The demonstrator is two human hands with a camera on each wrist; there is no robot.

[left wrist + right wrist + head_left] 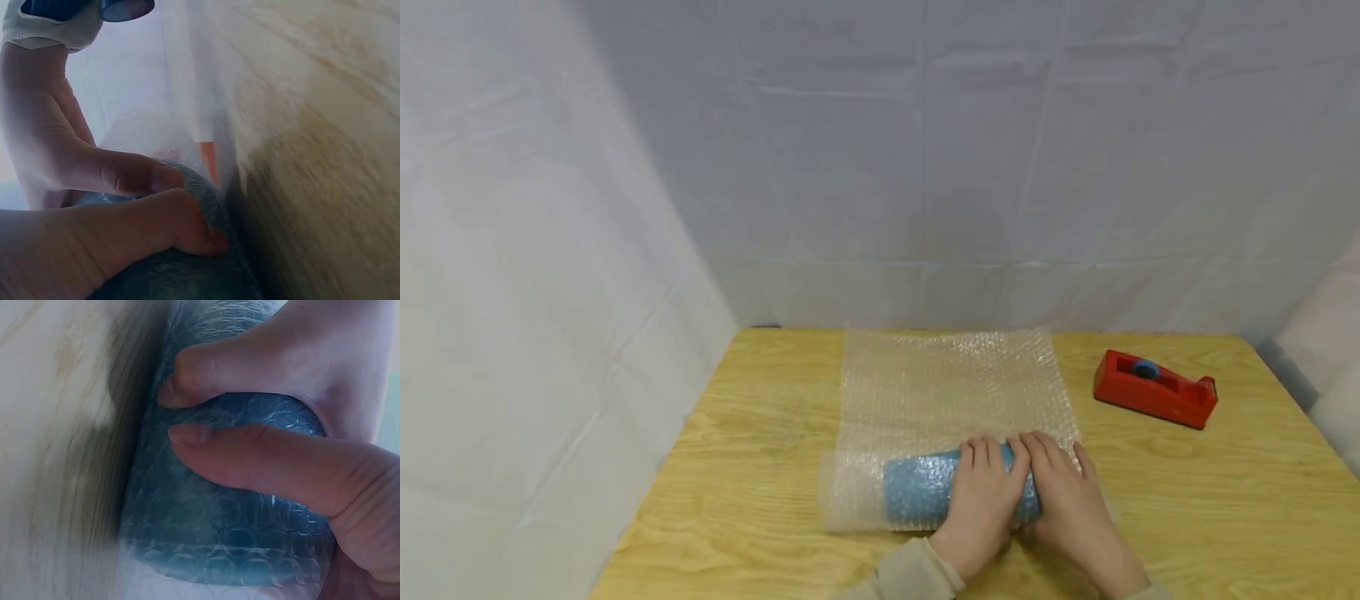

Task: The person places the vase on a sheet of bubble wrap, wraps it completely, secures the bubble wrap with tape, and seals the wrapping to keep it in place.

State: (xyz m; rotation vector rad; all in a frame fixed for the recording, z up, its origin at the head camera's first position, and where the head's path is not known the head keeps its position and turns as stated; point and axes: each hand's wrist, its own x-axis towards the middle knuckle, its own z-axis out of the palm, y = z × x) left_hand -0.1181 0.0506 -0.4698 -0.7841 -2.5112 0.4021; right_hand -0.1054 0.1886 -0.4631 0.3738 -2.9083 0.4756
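Note:
A blue cylinder (917,490) lies sideways near the front of the table, covered by clear bubble wrap (951,387). My left hand (981,500) grips it right of its middle, fingers over the top. Close beside it, my right hand (1071,504) holds the cylinder's right end. Both thumbs press the near side: the right wrist view shows the right thumb (250,456) just below the left thumb (212,372), on the bubbles. In the left wrist view the two thumbs also lie close together over the wrapped cylinder (181,275). The cylinder's underside is hidden.
The flat part of the wrap stretches to the table's back edge. At the right rear stands a red tape dispenser (1153,390) with a blue core. White sheeting (880,167) hangs behind the wooden table (730,475) and along its left side.

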